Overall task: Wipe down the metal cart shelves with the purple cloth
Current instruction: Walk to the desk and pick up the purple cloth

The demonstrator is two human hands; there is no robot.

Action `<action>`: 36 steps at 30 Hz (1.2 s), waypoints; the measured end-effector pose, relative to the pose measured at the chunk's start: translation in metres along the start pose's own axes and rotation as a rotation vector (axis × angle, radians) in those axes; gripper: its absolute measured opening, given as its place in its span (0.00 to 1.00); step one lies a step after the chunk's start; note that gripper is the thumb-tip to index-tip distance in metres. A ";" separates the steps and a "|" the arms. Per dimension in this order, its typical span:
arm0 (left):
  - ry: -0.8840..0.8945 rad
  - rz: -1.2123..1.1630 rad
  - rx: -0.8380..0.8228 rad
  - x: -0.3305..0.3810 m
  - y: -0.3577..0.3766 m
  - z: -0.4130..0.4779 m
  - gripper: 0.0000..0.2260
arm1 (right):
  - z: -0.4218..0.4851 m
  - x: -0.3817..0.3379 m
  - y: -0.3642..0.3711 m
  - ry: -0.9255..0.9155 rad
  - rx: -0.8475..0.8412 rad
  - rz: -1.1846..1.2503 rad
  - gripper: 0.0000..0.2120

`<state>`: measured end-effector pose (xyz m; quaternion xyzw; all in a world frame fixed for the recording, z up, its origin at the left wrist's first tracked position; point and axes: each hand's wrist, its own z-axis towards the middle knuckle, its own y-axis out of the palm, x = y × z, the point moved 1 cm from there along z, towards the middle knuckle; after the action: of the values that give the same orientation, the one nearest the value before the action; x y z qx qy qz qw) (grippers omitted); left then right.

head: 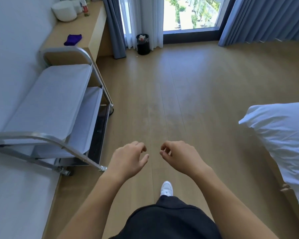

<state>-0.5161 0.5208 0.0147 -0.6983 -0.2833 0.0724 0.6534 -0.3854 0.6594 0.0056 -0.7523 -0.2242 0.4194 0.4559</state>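
From the head view, we see both hands held out over the wooden floor (205, 87), side by side and a little apart, neither touching anything. Our left hand (128, 158) hangs with its fingers loosely curled and the thumb standing away from them, a relaxed, half-wide gap with nothing in it. Our right hand (180, 156) is curled somewhat tighter, the thumb tip close to the forefinger, and it too holds nothing.

The purple cloth (73, 39) lies crumpled on the wooden counter (86, 23) along the left wall, well apart from both hands and just beyond the far end of the metal cart (100, 87). The cart stands against that wall with its tubular handles at both ends; its top shelf (48, 99) is pale and flat, and a lower shelf (91, 111) shows beneath it on the room side.

Further back on the counter sit a white bowl (64, 11) and a small bottle (85, 8). A black bin (143, 44) stands on the floor by the blue curtains (112, 26) at the window (190, 12). White bedding (283, 140) bulges in from the right, and one white shoe (166, 188) shows below our hands.
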 end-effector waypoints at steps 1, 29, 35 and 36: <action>-0.006 0.002 0.025 0.002 -0.011 0.022 0.13 | 0.022 0.003 -0.016 -0.024 0.019 0.000 0.10; 0.063 -0.088 0.043 -0.028 -0.108 0.551 0.11 | 0.471 0.140 -0.224 0.088 0.097 -0.003 0.10; 0.021 -0.119 0.033 -0.057 -0.126 0.634 0.11 | 0.570 0.152 -0.245 0.082 0.038 0.012 0.11; 0.004 -0.127 0.031 -0.064 -0.126 0.648 0.11 | 0.589 0.153 -0.247 0.068 0.025 0.005 0.11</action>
<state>-0.9128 1.0528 0.0300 -0.6688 -0.3244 0.0336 0.6680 -0.7823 1.1822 0.0193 -0.7610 -0.2015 0.3975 0.4716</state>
